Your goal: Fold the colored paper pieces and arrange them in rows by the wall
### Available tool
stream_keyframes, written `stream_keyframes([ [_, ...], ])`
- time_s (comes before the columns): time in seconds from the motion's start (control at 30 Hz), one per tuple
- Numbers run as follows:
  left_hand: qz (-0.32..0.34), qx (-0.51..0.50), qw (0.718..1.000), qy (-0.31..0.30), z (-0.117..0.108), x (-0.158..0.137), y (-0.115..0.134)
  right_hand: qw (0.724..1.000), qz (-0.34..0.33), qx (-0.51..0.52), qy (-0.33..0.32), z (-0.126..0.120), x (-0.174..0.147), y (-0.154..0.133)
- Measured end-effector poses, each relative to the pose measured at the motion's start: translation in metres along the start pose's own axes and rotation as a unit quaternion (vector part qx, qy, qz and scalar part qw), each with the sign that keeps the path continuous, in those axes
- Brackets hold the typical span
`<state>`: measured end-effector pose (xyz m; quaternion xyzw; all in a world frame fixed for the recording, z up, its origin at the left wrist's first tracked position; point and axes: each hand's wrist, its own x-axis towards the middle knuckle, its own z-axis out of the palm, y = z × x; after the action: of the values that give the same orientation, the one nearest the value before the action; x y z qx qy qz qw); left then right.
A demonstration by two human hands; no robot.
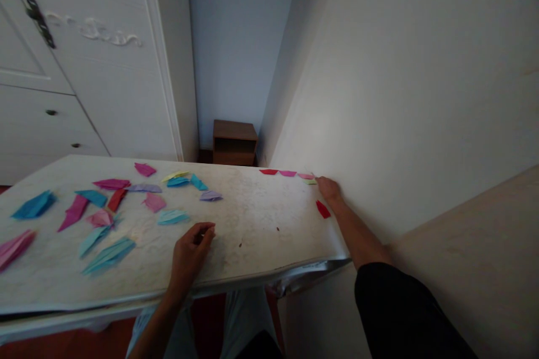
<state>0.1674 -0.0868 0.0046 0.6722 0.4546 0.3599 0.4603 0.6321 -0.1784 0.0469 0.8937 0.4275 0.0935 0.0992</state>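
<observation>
The pale-green folded paper (311, 182) is located on the white table (261, 207), at nine o'clock from the fingertips of the right hand (329, 187), the nearer one; its long axis is aligned roughly nine-to-three. Whether it is gripped cannot be told. The left hand (189, 249) is narrowly curled, nothing seen inside.

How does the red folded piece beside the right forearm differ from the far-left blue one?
The red piece looks smaller in the picture than the blue piece. The red piece slants with its upper end to the left; the blue piece, with its upper end to the right. Both lie on the white tabletop.
</observation>
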Motion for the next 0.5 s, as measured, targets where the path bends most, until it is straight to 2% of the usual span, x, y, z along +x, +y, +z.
stream_keyframes([
  [0.17,-0.008,-0.012,1.000,0.002,-0.001,-0.001,0.003,0.997,0.049,0.043,0.040,-0.008,-0.004,0.001],
  [0.3,0.003,-0.005,1.000,0.002,-0.001,-0.002,0.003,0.989,0.067,0.099,0.083,-0.022,-0.009,-0.014],
  [0.4,0.009,-0.022,1.000,0.001,0.000,-0.003,0.003,0.982,0.037,0.150,0.111,-0.035,-0.018,-0.042],
  [0.5,0.012,-0.037,0.999,0.004,0.000,-0.005,0.006,0.969,-0.036,0.209,0.125,-0.043,-0.040,-0.086],
])
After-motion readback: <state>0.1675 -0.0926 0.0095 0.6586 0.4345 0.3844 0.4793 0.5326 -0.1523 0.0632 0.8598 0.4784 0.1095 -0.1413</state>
